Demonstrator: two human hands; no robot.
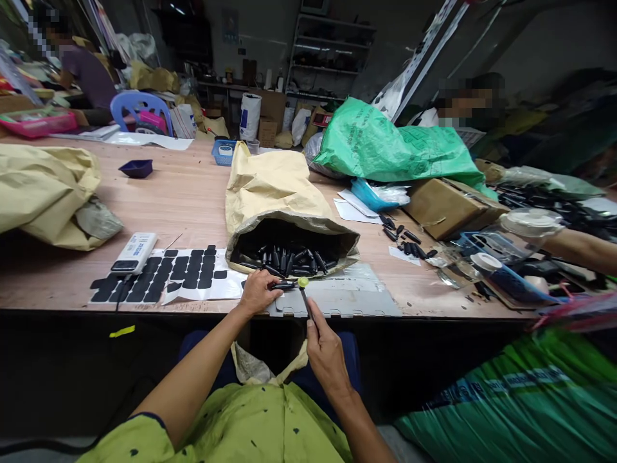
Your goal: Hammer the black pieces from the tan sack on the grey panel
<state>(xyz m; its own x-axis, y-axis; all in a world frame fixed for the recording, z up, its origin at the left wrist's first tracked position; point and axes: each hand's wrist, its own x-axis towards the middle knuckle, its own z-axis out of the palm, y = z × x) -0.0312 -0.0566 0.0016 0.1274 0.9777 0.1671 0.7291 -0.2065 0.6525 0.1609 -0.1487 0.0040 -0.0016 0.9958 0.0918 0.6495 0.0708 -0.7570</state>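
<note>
Head view: the left hand is pinching a black part between thumb and fingers, just in front of the mouth of the sack. The right hand is gripping a tool by its handle. The tool's yellow-green head is pointing toward the part's right end; contact cannot be confirmed. More black pieces are lying inside the sack. A grey board is lying near both hands.

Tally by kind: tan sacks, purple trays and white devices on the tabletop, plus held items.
Tan sacks: 2
Purple tray: 1
White device: 1
Black piece, left hand: 1
Yellow-green-tipped tool, right hand: 1
Total: 6
Black pile too crowded to count.
</note>
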